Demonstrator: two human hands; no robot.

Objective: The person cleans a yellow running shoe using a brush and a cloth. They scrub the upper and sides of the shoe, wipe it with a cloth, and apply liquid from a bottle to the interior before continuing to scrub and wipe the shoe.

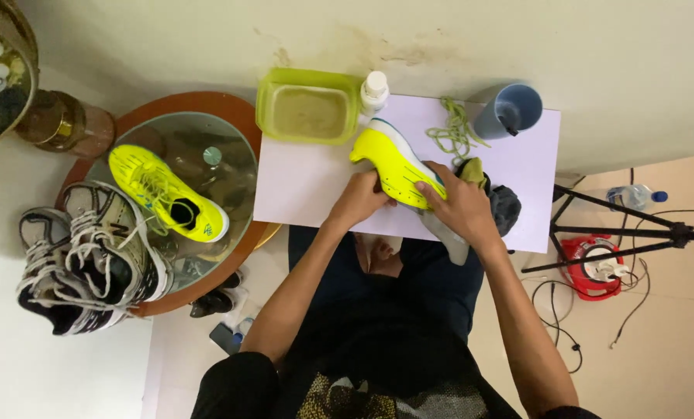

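A neon yellow sneaker lies sole-up on a white board across my lap. My left hand grips its near end. My right hand presses a grey cloth against the sole. Loose yellow-green laces lie on the board behind the shoe.
A green tub of cloudy water, a white bottle and a blue cup stand at the board's far edge. To the left, a round glass table carries the matching yellow sneaker and two grey-black sneakers. A tripod and cables sit to the right.
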